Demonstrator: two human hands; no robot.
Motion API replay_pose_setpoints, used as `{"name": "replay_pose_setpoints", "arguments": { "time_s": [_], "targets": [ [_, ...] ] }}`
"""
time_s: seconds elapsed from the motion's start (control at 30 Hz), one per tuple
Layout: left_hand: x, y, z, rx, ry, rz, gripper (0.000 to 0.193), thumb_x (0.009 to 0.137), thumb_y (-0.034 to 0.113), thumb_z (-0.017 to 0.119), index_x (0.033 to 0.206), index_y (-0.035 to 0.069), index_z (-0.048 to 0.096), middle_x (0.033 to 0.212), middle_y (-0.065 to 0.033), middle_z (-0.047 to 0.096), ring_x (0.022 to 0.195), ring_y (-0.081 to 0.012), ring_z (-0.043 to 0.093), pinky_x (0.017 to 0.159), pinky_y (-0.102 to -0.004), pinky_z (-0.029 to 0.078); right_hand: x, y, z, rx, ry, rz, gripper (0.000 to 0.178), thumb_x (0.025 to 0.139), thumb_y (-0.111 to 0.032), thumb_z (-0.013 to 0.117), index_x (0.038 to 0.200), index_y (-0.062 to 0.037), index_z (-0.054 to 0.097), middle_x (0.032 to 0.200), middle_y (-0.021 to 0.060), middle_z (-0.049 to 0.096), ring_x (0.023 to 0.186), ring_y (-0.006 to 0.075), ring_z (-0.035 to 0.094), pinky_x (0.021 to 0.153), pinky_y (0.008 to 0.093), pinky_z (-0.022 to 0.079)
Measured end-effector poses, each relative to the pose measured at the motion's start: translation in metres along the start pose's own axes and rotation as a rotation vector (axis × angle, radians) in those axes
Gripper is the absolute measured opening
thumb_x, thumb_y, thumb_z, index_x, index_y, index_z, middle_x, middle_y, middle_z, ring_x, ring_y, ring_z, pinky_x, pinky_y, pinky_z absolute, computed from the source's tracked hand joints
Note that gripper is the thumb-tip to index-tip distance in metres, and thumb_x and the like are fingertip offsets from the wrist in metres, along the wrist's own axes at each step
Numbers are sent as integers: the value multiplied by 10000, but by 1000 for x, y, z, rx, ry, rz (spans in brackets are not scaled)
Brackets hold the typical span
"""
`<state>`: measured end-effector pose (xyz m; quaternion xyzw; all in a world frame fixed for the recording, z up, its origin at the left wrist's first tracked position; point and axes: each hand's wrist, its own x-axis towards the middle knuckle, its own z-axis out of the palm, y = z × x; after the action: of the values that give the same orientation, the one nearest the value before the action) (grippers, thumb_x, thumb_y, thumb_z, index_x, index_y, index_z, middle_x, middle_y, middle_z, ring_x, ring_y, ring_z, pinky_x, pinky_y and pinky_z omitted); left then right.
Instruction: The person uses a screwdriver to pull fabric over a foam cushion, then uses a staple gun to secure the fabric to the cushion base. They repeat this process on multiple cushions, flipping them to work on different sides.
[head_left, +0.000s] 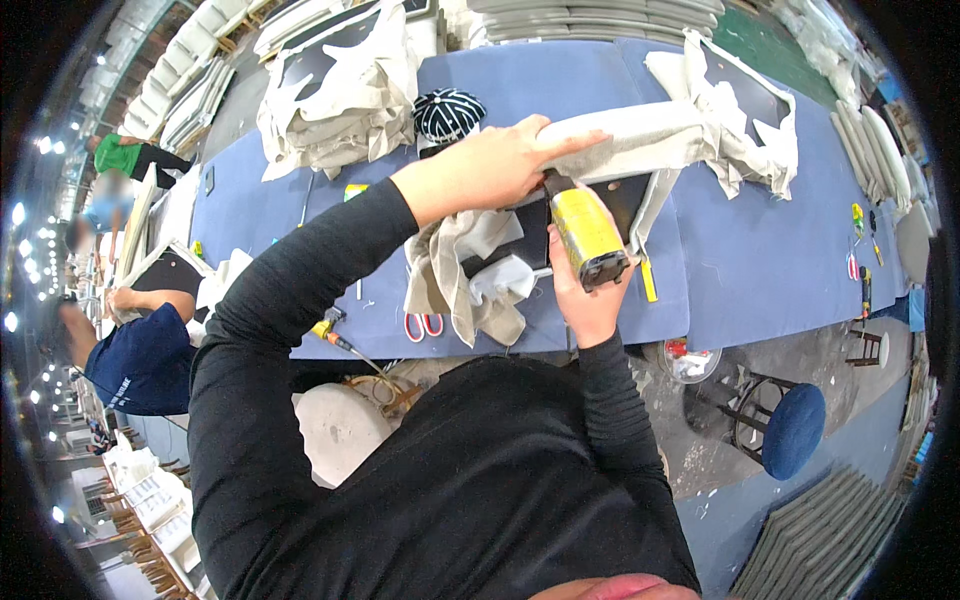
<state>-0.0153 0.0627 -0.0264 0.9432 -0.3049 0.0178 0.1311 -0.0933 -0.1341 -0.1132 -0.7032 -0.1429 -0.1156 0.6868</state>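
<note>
An upholstered panel with cream fabric (pixel 640 138) over its edge and a dark underside (pixel 627 195) stands tilted on the blue-covered table. My left hand (pixel 510 160) grips its upper edge, the index finger lying along the fabric. In my right hand (pixel 588 305) is a yellow and black staple gun (pixel 582 232), its nose up close to the panel edge beside my left fingers. Whether the nose touches the fabric is hidden. Loose cream cloth (pixel 450 270) hangs from the panel's left side towards the table's near edge.
Red-handled scissors (pixel 424 326) and a yellow strip (pixel 649 278) lie near the front edge. A patterned cap (pixel 448 112) and a fabric pile (pixel 325 120) are behind. Another panel (pixel 745 85) lies right. A blue stool (pixel 795 430) stands below; a person in navy (pixel 145 360) works left.
</note>
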Motion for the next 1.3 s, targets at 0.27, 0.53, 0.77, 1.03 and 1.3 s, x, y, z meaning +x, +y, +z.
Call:
{"name": "replay_pose_setpoints", "arguments": {
  "time_s": [0.27,0.53,0.77,1.03,1.3],
  "targets": [
    [2,1,-5,-20,52,29,1098,853,38,802,1722,424,254,1168,-255,640,902,-461,763,776,-531,657,-1,-2,2,39,-24,19,571,881,-11,777,1439,4,659,1256,196,786,1178,249,774,1009,372,575],
    [-26,9,-25,-143,-33,-58,1108,875,218,848,1759,283,183,1432,-243,599,1107,-472,721,935,-520,629,10,9,-50,324,-284,537,528,961,-59,819,1463,-46,658,1145,62,786,848,137,714,772,303,576],
    [-168,62,-15,-493,182,-362,811,834,196,872,1556,45,537,1469,-212,662,1337,-408,650,1107,-470,535,-16,203,-305,-401,-285,381,773,832,7,851,1552,-113,597,1193,74,701,1078,272,691,963,396,564],
    [-281,169,8,-191,437,-1203,465,814,63,765,1277,52,721,1269,-193,743,1210,-410,700,1024,-451,552,8,296,-282,-1245,-130,25,603,840,-58,802,1429,-116,684,1358,179,676,1250,348,672,1017,479,556],
    [-252,173,13,36,396,-1259,353,957,70,619,1285,19,740,1392,-207,729,1249,-390,726,1058,-429,561,-12,239,-120,549,-1171,1538,768,1101,-503,647,1698,-116,360,1660,88,462,1453,196,536,1179,381,484]
  ]
}}
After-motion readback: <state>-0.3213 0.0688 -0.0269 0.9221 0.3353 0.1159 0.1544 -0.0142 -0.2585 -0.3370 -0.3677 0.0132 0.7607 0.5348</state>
